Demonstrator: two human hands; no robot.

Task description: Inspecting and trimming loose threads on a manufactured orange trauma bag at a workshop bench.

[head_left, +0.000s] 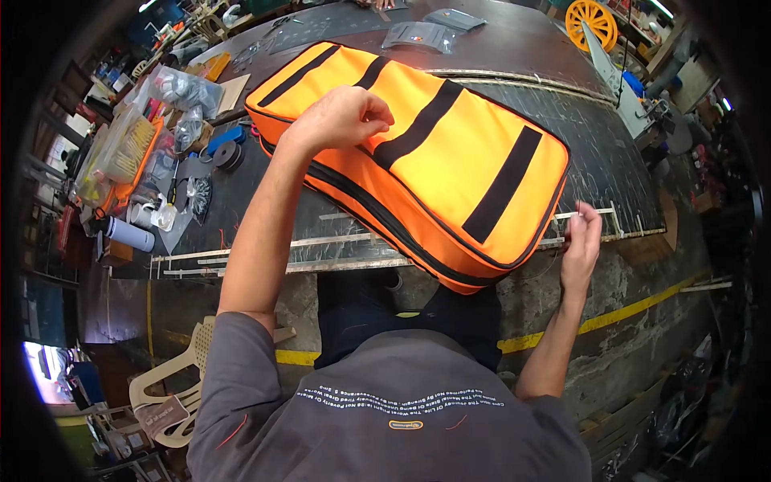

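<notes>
A large bright orange fabric bag (434, 173) with black straps across its top and a black zipper along its near side lies slantwise on the dark table. Over its upper left part is my left hand (345, 119), fingers curled in a pinch close to the fabric; what they hold, if anything, is too small to make out. Just off the bag's right end my right hand (581, 249) is raised, thumb and fingertips together. Something tiny and pale shows at those fingertips, but I cannot tell what.
The worktable (586, 120) has rulers (353, 263) along its near edge. At left are a white bottle (130, 234), a roll of black tape (228, 156) and plastic-bagged parts (185, 88). A beige plastic chair (173, 386) stands lower left. Clear plastic pieces (418, 36) lie at the back.
</notes>
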